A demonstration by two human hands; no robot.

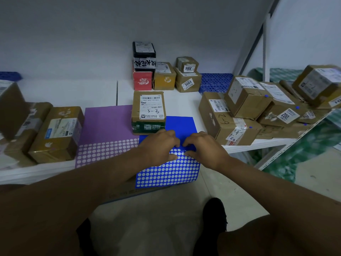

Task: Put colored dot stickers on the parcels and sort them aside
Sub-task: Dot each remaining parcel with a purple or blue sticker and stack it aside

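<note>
A blue dot-sticker sheet [181,124] lies at the white table's front edge, its near rows showing white holes where dots are gone. My left hand [159,147] and my right hand [204,148] both rest on it with fingers curled, fingertips close together at the sheet's middle. Whether either pinches a dot is hidden. A cardboard parcel marked "3-3" [148,111] stands just behind the hands, overlapping the blue sheet and a purple sticker sheet [107,126] to the left.
A pile of parcels with blue dots [258,108] fills the right of the table [103,91]. Brown parcels [57,133] sit at the left. Several boxes [166,71] stand against the back wall. A metal shelf frame [265,43] rises at right.
</note>
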